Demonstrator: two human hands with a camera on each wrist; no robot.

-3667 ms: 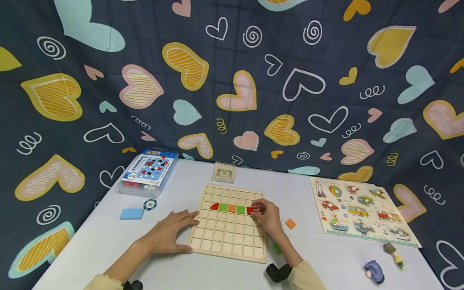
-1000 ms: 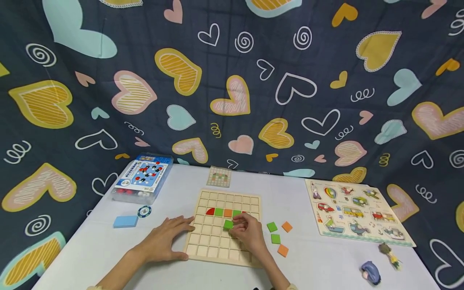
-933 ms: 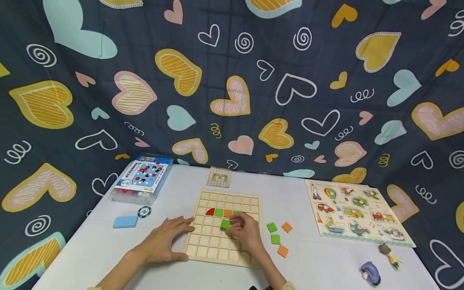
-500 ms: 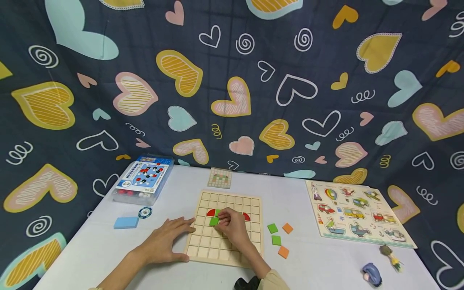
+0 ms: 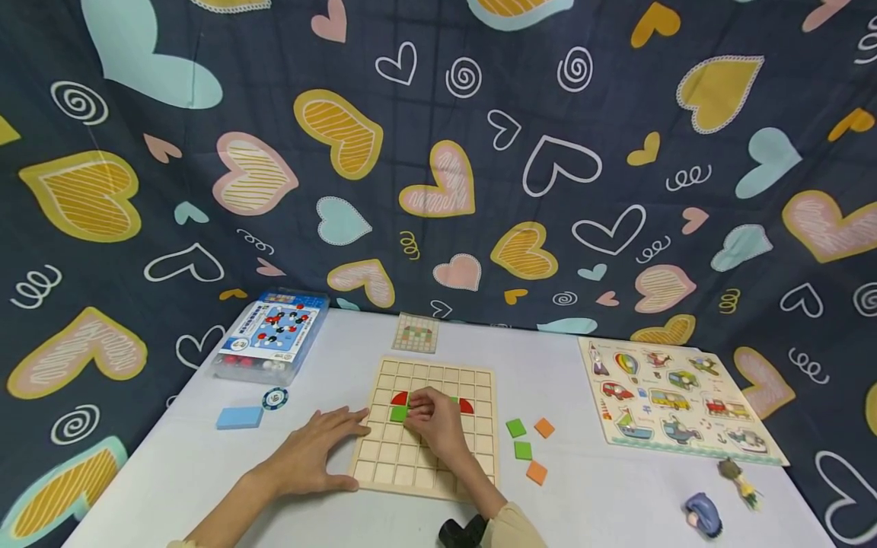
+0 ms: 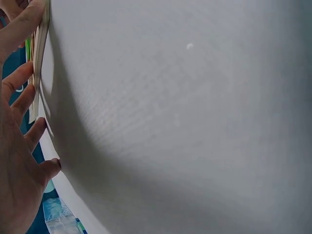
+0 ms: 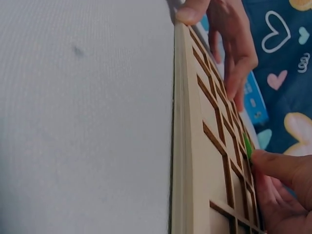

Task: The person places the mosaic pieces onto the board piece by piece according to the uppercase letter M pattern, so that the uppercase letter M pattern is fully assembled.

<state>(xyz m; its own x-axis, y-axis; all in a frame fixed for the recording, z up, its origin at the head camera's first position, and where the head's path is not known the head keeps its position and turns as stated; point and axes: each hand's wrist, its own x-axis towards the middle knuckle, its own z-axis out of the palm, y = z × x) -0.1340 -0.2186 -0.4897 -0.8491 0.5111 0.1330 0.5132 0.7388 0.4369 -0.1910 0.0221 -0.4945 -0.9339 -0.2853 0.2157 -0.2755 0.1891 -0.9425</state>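
A square wooden grid board (image 5: 384, 457) lies on the table. Red quarter-round tiles end a row on it: the left red tile (image 5: 400, 398) and the right red tile (image 5: 467, 406). My right hand (image 5: 441, 426) pinches a green square tile (image 5: 398, 413) at the cell below the left red tile; its fingers hide the middle of the row. In the right wrist view the thumb presses on the green tile's edge. My left hand (image 5: 304, 453) is spread along the board's left side, fingertips at the edge and thumb near the lower corner.
Two green tiles (image 5: 523, 450) and two orange tiles (image 5: 537, 473) lie right of the board. Behind it is a pattern card (image 5: 415, 332). A clear-sided box (image 5: 274, 335), blue block (image 5: 239, 418) and round chip (image 5: 275, 398) are left; a picture puzzle (image 5: 678, 399) and figurines (image 5: 703, 515) are right.
My right hand let go of the right red tile and later carried a green tile leftward across the board to the cell below the left red tile. My left hand stayed at the board's edge.
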